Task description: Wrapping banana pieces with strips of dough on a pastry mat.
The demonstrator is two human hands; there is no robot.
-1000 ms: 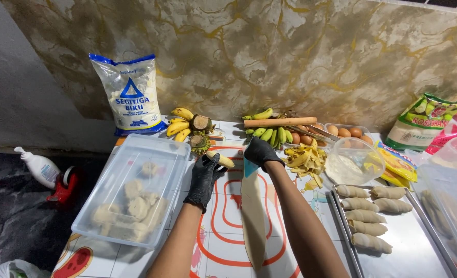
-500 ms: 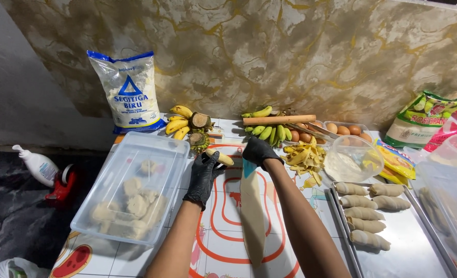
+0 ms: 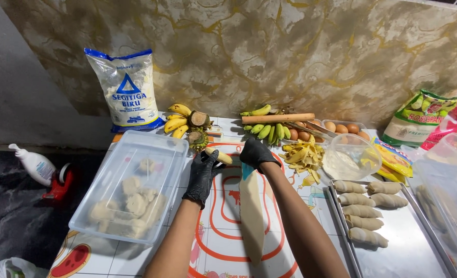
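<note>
Both my hands wear black gloves. My left hand grips a peeled banana piece at the far end of a white mat with red rings. My right hand presses down on the far end of a long, thin strip of pale dough that lies along the mat toward me. The banana piece sits just left of that dough end.
A clear lidded tub with dough lumps stands left. Banana bunches, a rolling pin, eggs, banana peels and a clear bowl line the back. A metal tray with rolled pieces sits right. A flour bag leans on the wall.
Both hands stay at the far end of the dough strip, almost unmoved. The view has shifted slightly.
</note>
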